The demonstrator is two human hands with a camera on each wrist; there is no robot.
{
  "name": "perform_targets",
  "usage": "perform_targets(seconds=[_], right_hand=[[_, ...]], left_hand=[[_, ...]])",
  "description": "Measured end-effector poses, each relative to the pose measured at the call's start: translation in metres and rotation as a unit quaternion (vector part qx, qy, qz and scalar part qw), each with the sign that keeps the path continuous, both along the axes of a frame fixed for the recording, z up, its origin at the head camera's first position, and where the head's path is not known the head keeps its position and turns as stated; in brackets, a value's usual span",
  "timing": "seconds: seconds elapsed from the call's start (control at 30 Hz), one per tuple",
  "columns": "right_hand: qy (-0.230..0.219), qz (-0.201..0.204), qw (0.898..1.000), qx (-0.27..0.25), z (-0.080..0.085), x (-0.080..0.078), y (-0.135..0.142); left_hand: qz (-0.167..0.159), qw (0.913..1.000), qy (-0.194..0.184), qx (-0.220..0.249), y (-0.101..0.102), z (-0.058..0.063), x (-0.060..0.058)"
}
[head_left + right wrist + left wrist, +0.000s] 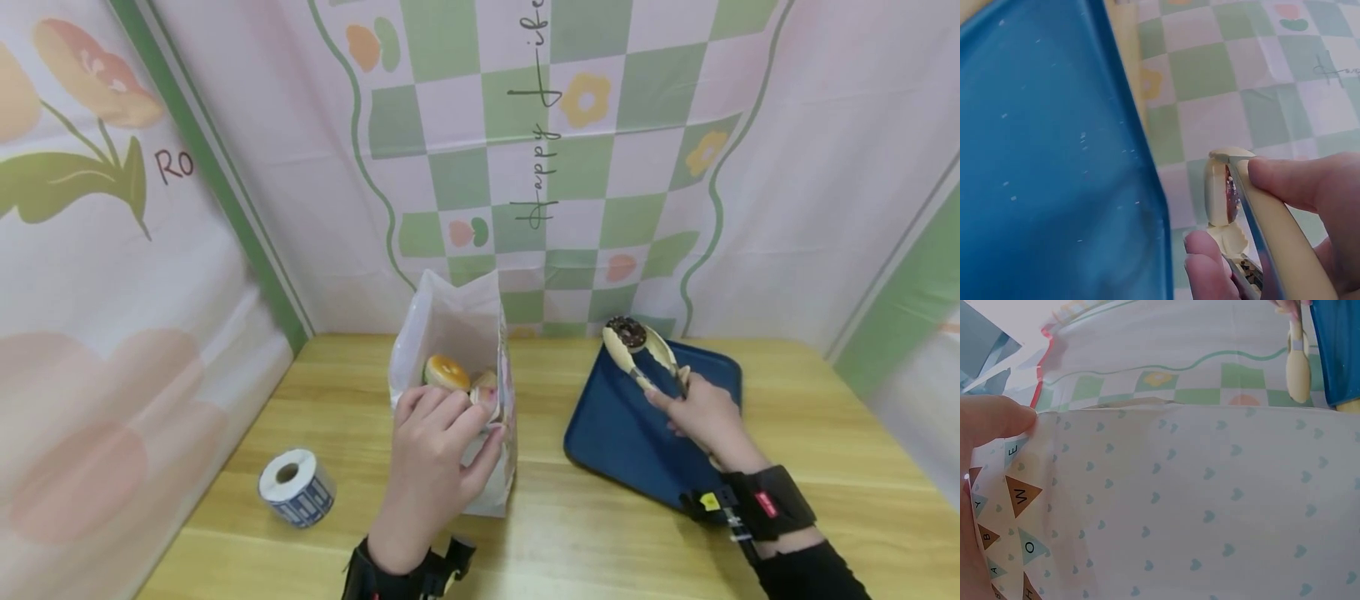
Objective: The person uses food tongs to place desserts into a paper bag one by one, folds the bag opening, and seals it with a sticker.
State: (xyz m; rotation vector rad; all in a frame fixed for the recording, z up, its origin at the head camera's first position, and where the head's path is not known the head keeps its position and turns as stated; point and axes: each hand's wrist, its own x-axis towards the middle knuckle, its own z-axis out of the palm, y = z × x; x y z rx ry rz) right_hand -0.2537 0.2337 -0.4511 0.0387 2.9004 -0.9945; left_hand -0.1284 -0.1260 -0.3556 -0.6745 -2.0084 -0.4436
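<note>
A white paper bag stands upright with its mouth open. My left hand grips its near rim, the fingers bent over the edge. Inside lie a round glazed bun and other pieces partly hidden by my fingers. The left wrist view shows the bag's side printed with small hearts, with my thumb at its edge. My right hand holds cream-tipped tongs above the tray's far-left corner. Between the tong tips is a chocolate donut with sprinkles, seen edge-on in the right wrist view.
A dark blue tray lies right of the bag on the wooden table; no food shows on it. A roll of labels stands at the left. A patterned curtain hangs behind the table.
</note>
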Motion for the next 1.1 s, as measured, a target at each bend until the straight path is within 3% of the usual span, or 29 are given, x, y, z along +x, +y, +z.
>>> perform_targets(seconds=[1.1], right_hand=[[0.084, 0.048, 0.995, 0.021, 0.085, 0.048, -0.037]], left_hand=[[-0.001, 1.0, -0.003, -0.001, -0.001, -0.001, -0.002]])
